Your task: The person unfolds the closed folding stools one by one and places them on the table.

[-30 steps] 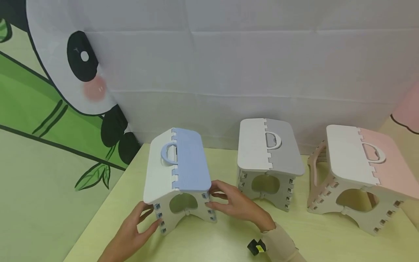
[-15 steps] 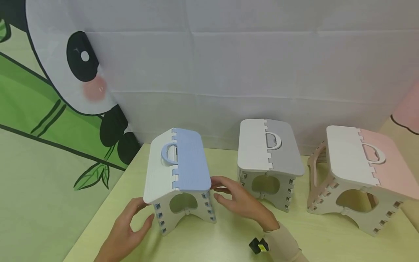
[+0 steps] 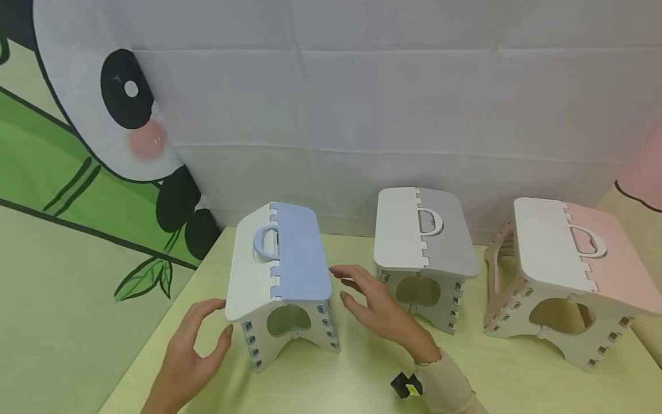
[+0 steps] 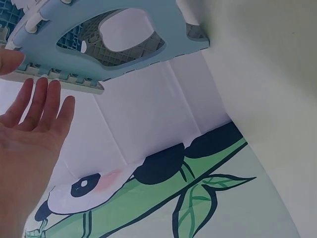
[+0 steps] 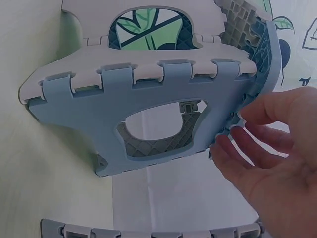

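Note:
A folding step stool [image 3: 302, 253], white on one half and blue on the other, stands unfolded on the table with its blue carry handle [image 3: 262, 241] on top. My left hand [image 3: 181, 356] is at its front left corner, fingertips right by the seat's edge, thumb and fingers spread apart. On the other side my right hand [image 3: 380, 307] hovers beside the blue edge, fingers loosely bent and holding nothing. The right wrist view shows the stool's blue side panel [image 5: 163, 94] with an oval cut-out, the fingers close by. From below, the left wrist view shows the left fingers [image 4: 49, 106] nearly straight.
A white and grey folding stool [image 3: 450, 236] stands right of the right hand, and a white and pink one [image 3: 550, 247] stands farther right. All are on a pale yellow table [image 3: 315, 385]. Behind hangs a printed cloth [image 3: 362, 103]. A small black object [image 3: 405, 385] is at the right sleeve.
Both hands have come away from the blue and white stool's legs: the left moved left and up, the right back and up. The stool stays in place.

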Demonstrator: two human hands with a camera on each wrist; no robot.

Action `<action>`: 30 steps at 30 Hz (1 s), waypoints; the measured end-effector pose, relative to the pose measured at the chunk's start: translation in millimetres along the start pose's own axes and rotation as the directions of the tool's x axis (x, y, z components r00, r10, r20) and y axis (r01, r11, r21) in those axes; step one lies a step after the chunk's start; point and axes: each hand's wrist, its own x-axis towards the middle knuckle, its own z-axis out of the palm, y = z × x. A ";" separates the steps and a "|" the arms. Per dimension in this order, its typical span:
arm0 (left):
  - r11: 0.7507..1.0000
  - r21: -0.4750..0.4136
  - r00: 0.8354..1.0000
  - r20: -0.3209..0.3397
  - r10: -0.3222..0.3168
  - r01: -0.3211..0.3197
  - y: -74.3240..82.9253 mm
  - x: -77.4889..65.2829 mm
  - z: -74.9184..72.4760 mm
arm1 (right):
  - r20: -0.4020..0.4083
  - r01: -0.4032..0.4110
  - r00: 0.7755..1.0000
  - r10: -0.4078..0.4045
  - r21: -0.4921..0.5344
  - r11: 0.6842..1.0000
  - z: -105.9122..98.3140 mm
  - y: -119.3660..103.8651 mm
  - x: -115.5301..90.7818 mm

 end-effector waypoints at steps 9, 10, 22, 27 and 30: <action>0.997 0.002 0.989 -0.123 0.080 -0.081 0.6 10.0 -4.3 | -0.042 0.030 0.999 -0.032 -0.040 0.999 -2.2 -8.1 6.6; 0.997 0.001 0.988 -0.127 0.082 -0.082 1.6 10.9 -4.9 | -0.042 0.039 0.998 -0.040 -0.044 0.998 -2.4 -8.9 7.2; 0.994 -0.048 0.989 -0.114 0.092 -0.098 17.6 20.6 -7.5 | -0.049 0.043 0.998 -0.048 -0.086 0.995 -2.6 -26.5 14.0; 0.997 -0.035 0.993 -0.096 0.067 -0.071 21.9 24.1 -5.5 | -0.038 0.049 0.998 -0.051 -0.066 0.997 -1.0 -29.3 15.3; 0.997 -0.037 0.995 -0.077 0.058 -0.061 24.2 25.7 -4.0 | -0.032 0.076 0.996 -0.078 -0.063 0.995 0.1 -29.4 16.0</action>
